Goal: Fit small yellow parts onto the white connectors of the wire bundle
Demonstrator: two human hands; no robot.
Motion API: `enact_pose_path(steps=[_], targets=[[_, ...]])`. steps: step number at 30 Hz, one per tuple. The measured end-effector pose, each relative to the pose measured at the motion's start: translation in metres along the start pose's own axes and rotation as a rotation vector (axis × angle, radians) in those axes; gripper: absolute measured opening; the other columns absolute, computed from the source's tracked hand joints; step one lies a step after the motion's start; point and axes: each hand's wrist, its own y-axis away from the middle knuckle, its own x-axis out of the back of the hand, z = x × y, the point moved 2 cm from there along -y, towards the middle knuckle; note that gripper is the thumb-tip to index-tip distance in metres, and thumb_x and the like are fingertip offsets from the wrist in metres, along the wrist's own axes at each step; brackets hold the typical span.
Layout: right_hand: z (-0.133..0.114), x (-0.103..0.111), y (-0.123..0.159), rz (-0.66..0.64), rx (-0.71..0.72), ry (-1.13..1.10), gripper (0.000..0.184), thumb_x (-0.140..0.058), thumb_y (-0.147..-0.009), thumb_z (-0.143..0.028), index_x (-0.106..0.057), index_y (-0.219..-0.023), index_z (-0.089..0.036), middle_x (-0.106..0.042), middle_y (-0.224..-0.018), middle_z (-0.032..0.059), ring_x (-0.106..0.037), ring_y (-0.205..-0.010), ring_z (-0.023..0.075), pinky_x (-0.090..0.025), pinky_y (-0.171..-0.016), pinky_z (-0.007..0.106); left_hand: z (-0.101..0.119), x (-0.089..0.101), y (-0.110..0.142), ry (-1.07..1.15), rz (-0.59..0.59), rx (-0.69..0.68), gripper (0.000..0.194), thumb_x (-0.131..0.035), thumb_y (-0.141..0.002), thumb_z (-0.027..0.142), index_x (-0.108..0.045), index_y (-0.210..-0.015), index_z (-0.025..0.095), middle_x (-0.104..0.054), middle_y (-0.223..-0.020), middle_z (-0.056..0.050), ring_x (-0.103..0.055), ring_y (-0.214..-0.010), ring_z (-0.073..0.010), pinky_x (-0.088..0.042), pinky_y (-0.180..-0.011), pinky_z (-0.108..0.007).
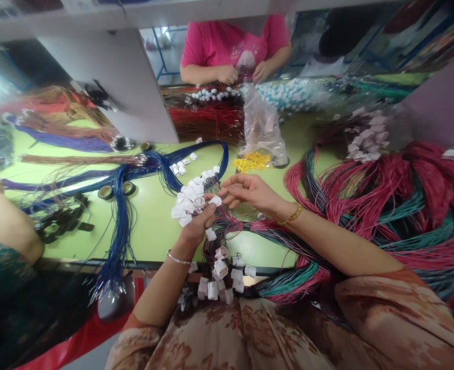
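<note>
Head view showed small print on a co-worker's pink shirt (221,46) at the far side, too blurred to read. Near the middle of the green table (155,234), the left hand (196,226) was closed on a cluster of white connectors (190,198), its thumb against 1 of them. The right hand (252,192) was partly curled, fingers narrowly apart, its tips just beside that connector; whether they pinched anything, I could not tell. The left forearm (159,293) reached in from the near side, a silver bangle (178,260) at its wrist; the right forearm (335,241) slanted in from the near right, wearing a gold bracelet (293,215). More connectors (220,268) hung at the near edge, and yellow pieces (252,162) lay beyond the right hand.
</note>
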Motion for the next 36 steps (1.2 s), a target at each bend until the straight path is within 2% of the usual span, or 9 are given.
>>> enact_pose_path(steps=[8,13,18,26,36], targets=[[-0.005,-0.003,0.005,0.064,0.06,0.028,0.027,-0.078,-0.084,-0.035,-0.061,-0.095,-0.016,-0.076,-0.097,0.007,-0.076,-0.084,0.0146,-0.063,-0.069,0.023,0.0,0.0,-0.001,0.027,0.019,-0.017,0.036,-0.087,-0.069,0.042,-0.068,-0.087,0.017,-0.041,-0.05,0.01,-0.026,-0.038,-0.0016,-0.019,-0.039,-0.019],[0.002,-0.003,0.003,0.069,0.014,-0.051,0.03,-0.081,-0.082,-0.038,-0.062,-0.092,-0.016,-0.076,-0.087,0.0055,-0.075,-0.075,0.0135,-0.062,-0.063,0.021,0.0,-0.001,-0.001,0.039,0.014,-0.013,0.039,-0.088,-0.068,0.042,-0.067,-0.089,0.017,-0.04,-0.048,0.012,-0.026,-0.036,-0.0014,-0.018,-0.039,-0.019],[0.007,0.0,-0.002,0.085,-0.028,-0.139,0.029,-0.086,-0.076,-0.035,-0.067,-0.085,-0.015,-0.074,-0.074,0.0021,-0.069,-0.059,0.0094,-0.055,-0.05,0.016,0.0,0.0,0.0,0.024,-0.005,-0.021,0.035,-0.086,-0.071,0.041,-0.066,-0.087,0.016,-0.038,-0.049,0.011,-0.027,-0.038,-0.0017,-0.02,-0.039,-0.019],[0.005,-0.002,-0.001,0.029,-0.091,-0.308,0.03,-0.092,-0.065,-0.027,-0.074,-0.086,-0.014,-0.079,-0.081,0.0061,-0.075,-0.069,0.0124,-0.059,-0.059,0.016,0.0,0.001,0.0,0.044,0.019,-0.009,0.039,-0.087,-0.069,0.041,-0.065,-0.089,0.016,-0.041,-0.05,0.012,-0.028,-0.037,-0.0009,-0.02,-0.04,-0.017],[0.005,-0.003,-0.001,0.023,-0.045,-0.261,0.028,-0.091,-0.067,-0.031,-0.076,-0.084,-0.014,-0.076,-0.076,0.0024,-0.067,-0.058,0.007,-0.054,-0.054,0.015,0.001,-0.001,0.0,0.057,0.015,-0.011,0.04,-0.088,-0.067,0.041,-0.065,-0.087,0.016,-0.046,-0.053,0.01,-0.028,-0.038,-0.0003,-0.02,-0.039,-0.017]])
